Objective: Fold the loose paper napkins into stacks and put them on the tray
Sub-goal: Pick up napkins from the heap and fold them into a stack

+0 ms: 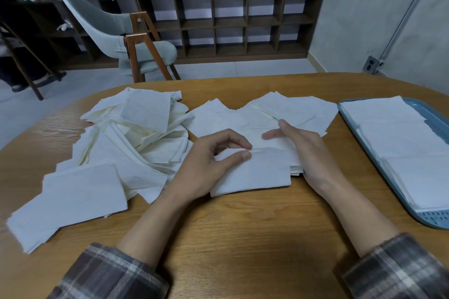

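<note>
Head view, centre frame: the napkin stack (262, 172) lies on the table (243, 238). The left hand (213, 165) pinches its top fold between thumb and curled forefinger. The right hand (303, 150) rests loose-fingered against its right edge. Judged light, limp and tear-prone; best lifted by both short edges. Loose napkins (136, 133) crowd the left; the tray (435, 217), far right, holds folded stacks, with only bare wood between.

Wooden table (243, 238) — napkins (136, 143), tray (369, 150).

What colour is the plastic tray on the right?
Head view: light blue plastic tray, holding white folded napkins.
</note>
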